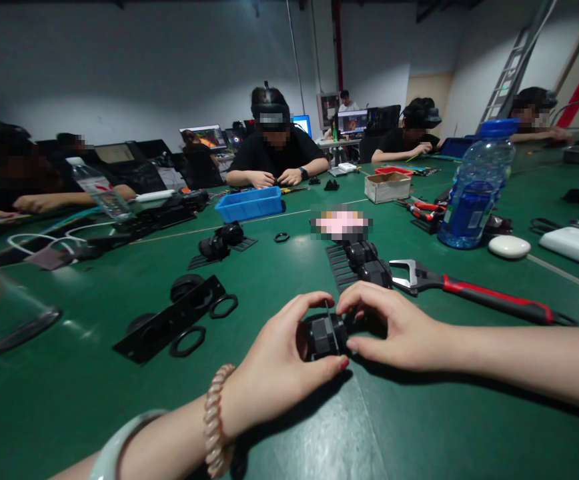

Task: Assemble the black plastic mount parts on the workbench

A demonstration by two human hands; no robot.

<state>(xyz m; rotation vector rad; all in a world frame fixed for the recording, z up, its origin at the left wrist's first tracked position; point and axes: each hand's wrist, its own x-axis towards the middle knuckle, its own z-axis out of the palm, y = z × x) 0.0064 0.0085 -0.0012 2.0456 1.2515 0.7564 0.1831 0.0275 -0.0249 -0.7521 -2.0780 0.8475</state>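
Low over the green table, both my hands are around a black hexagonal fitting [321, 337] that looks like a cable gland, with a thin plate edge-on at its right side. My left hand [282, 353] grips the hexagonal body between thumb and fingers. From the right, my right hand [394, 327] pinches the other end; its fingers hide part of that end. Left of my hands lies a black plate [169, 320] with round fittings in it, beside two black ring nuts [188, 341] [223, 306]. More black fittings on a slotted plate [362, 260] lie just beyond my right hand.
An adjustable wrench [489, 300] with a red and black handle lies at the right. Farther back are a blue tray [249, 203], a small white box [387, 187], a blue-capped bottle [477, 187] and pliers [424, 208]. Several people work around the table.
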